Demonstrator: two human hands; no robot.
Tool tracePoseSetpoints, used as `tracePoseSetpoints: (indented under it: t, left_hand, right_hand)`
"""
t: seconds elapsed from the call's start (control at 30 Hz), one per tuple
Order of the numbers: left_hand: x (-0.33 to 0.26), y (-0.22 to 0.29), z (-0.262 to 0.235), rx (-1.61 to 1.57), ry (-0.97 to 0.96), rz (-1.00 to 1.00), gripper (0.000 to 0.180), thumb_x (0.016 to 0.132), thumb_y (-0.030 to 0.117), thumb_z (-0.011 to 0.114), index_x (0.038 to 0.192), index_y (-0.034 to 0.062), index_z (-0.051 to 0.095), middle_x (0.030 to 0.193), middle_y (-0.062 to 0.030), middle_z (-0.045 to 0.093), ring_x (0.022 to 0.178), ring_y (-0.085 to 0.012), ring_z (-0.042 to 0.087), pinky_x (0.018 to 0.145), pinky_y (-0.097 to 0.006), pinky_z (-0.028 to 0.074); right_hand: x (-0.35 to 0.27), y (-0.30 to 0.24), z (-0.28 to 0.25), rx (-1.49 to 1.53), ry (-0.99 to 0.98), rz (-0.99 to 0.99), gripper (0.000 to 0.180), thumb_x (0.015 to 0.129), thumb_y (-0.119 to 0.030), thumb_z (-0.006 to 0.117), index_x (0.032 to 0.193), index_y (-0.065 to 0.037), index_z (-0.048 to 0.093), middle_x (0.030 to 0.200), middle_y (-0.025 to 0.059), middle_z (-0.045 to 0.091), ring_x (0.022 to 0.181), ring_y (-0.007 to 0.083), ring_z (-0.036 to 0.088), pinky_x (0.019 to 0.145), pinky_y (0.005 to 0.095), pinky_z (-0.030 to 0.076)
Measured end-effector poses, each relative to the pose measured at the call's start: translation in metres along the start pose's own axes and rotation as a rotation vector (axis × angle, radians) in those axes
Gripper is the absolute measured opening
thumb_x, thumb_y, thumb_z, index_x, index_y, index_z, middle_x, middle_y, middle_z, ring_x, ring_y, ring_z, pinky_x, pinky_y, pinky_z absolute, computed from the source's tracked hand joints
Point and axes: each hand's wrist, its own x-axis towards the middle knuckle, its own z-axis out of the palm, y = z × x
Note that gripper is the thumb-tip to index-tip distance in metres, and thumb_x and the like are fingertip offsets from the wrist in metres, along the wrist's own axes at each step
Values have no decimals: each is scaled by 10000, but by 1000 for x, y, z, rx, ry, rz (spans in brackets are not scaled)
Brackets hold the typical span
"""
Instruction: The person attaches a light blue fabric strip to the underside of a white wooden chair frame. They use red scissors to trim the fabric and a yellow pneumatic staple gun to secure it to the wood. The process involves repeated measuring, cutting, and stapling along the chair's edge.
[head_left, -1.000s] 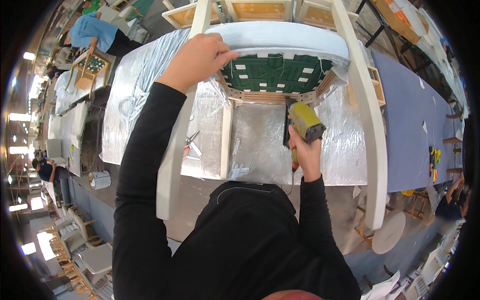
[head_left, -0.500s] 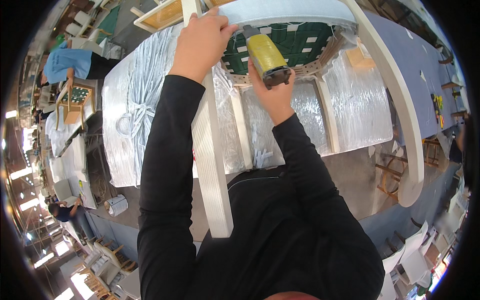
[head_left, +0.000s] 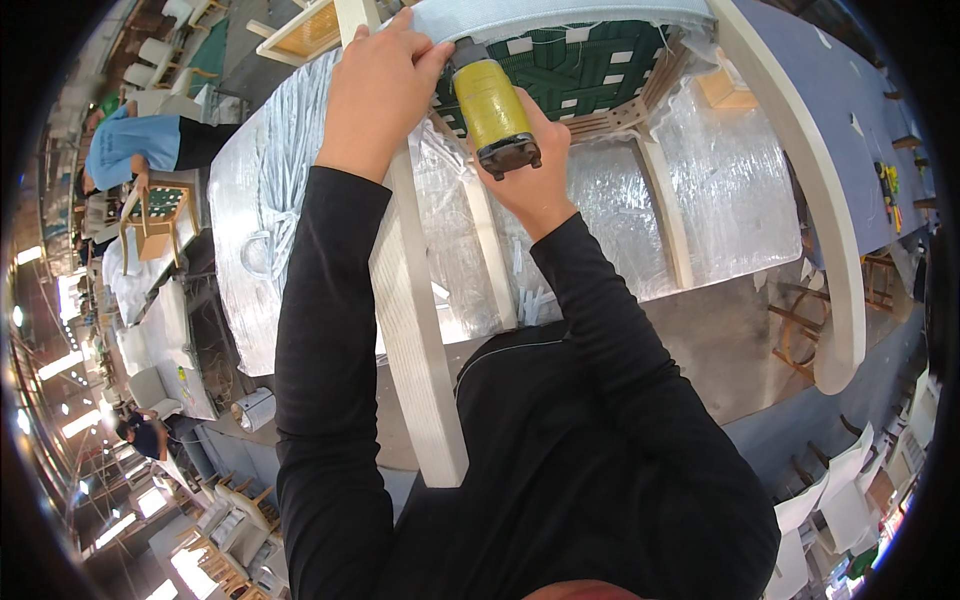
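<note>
A wooden chair frame (head_left: 412, 310) lies tipped over in front of me, the underside of its seat facing me. Dark green webbing (head_left: 565, 78) crosses that underside, and light blue fabric (head_left: 590, 12) wraps the seat edge above it. My left hand (head_left: 375, 95) is at the left corner of the seat, fingers pinched on the fabric edge beside the pale leg. A yellow and black staple gun (head_left: 492, 102) is gripped in my right hand (head_left: 540, 165). Its dark nose meets the seat edge close to my left fingertips; the exact contact point is hidden.
Beneath the chair is a plastic-wrapped work surface (head_left: 722, 190) with fabric strips (head_left: 285, 140) at its left. A curved pale chair leg (head_left: 800, 150) reaches down on the right. Hand tools (head_left: 888, 195) lie on the blue-grey table. A person in a blue shirt (head_left: 135, 145) stands far left.
The staple gun in my right hand has moved left along the seat edge, closer to my left fingers, and stands more upright. My left hand keeps its pinch on the fabric; the view has shifted slightly.
</note>
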Motion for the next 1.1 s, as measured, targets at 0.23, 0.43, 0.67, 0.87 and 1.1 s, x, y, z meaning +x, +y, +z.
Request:
tracePoseSetpoints:
  t: [0.23, 0.43, 0.67, 0.87, 1.1]
  left_hand:
    - [0, 7, -4, 26, -69, -37, 331, 1015, 326, 681, 895, 24, 739, 1284, -178, 733, 922, -452, 699, 1200, -465, 466]
    - [-4, 6, 0, 117, 82, 35, 339, 991, 334, 701, 894, 11, 732, 1206, -187, 765, 940, -396, 738, 1078, -444, 533]
    - [87, -16, -22, -334, -205, -514, 512, 1033, 507, 607, 964, 36, 798, 848, -204, 778, 648, -246, 739, 701, -345, 578]
    - [187, -43, 38, 240, -693, -170, 620, 1055, 582, 553, 1168, 25, 800, 864, -202, 788, 770, -270, 765, 765, -391, 590]
    - [172, 116, 60, -346, -140, 380, 345, 991, 372, 737, 1201, 102, 787, 1104, -172, 779, 990, -358, 738, 870, -416, 567]
  right_hand:
    - [-2, 6, -3, 6, -49, 69, 488, 751, -89, 826, 1205, 8, 676, 872, 169, 747, 746, 337, 762, 695, 343, 573]
    - [1, 6, -14, 97, -66, 106, 437, 807, -105, 830, 1193, 29, 675, 912, 145, 773, 795, 272, 776, 737, 350, 577]
    - [-14, 30, -83, 421, 78, 531, 340, 947, -245, 821, 1156, 3, 718, 957, 50, 753, 810, 131, 665, 742, 312, 532]
    - [-16, 50, -153, 244, 228, 840, 357, 981, -321, 805, 1147, -8, 764, 972, 68, 772, 885, 151, 673, 827, 331, 530]
    - [0, 44, -176, 154, 443, 410, 311, 995, -236, 762, 1220, -20, 761, 1090, 115, 814, 989, 216, 765, 913, 340, 566]
